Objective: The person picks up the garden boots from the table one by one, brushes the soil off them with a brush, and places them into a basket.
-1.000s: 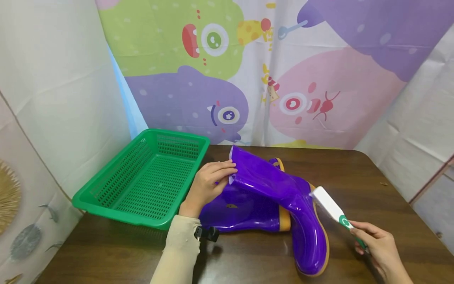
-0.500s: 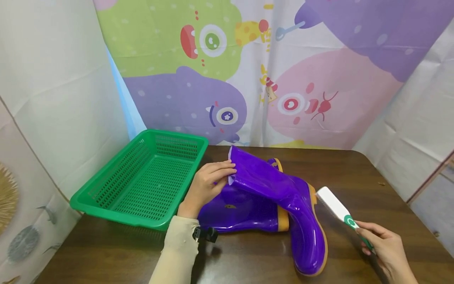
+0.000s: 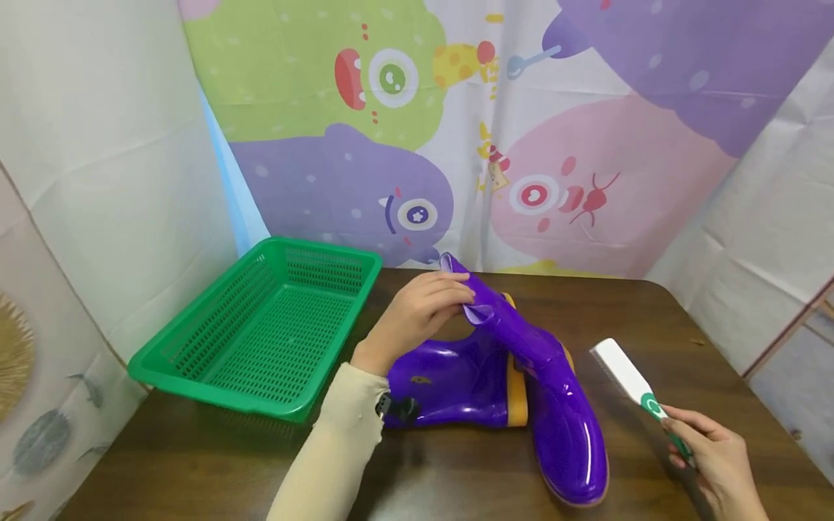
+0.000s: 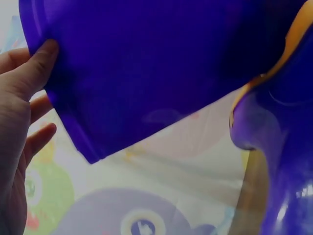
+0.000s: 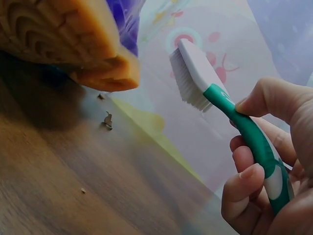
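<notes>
A purple rubber boot [image 3: 554, 391] with an orange sole stands tilted on the table, foot toward me. My left hand [image 3: 423, 311] grips the top edge of its shaft [image 4: 146, 73], thumb on the outside. A second purple boot [image 3: 456, 383] lies on its side behind and under it. My right hand [image 3: 706, 452] holds the green handle of a white brush [image 3: 622, 376], a little to the right of the boot's heel. In the right wrist view the brush's bristles [image 5: 188, 85] face the orange sole [image 5: 63, 39] without touching it.
A green plastic basket [image 3: 260, 325] sits at the left of the brown table [image 3: 195, 463]. A cartoon-printed curtain [image 3: 521, 130] hangs behind. Small crumbs of dirt [image 5: 107, 120] lie on the table under the raised heel.
My left hand has lifted the boot's shaft up and to the right, so the boot stands more upright. The brush has drawn slightly away from the heel.
</notes>
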